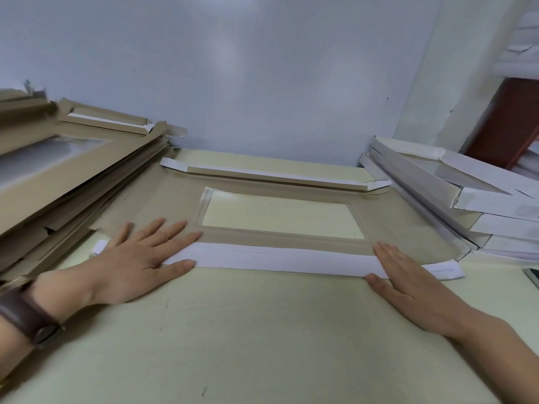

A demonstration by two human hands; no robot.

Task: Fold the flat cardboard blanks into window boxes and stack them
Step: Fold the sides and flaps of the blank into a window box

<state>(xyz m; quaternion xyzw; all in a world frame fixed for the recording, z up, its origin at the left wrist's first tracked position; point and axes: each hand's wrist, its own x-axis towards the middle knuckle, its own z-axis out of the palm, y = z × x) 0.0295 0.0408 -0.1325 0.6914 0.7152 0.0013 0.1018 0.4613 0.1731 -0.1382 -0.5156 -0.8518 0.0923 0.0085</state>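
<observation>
A flat brown cardboard blank [163, 196] with a clear rectangular window [280, 215] lies on the table in front of me. Its near flap [277, 259] is folded over, white side up. Its far flap [271, 174] is folded over too. My left hand [140, 255] presses flat on the left end of the near flap, fingers spread. On the right end of that flap my right hand [408, 282] lies flat with straight fingers.
A tall pile of brown flat blanks [58, 170] fills the left side. Folded white window boxes [478, 199] are stacked at the right. The pale yellow table [262, 330] stretches toward me. A blue-grey wall [248, 68] stands behind. A dark watch strap sits on my left wrist.
</observation>
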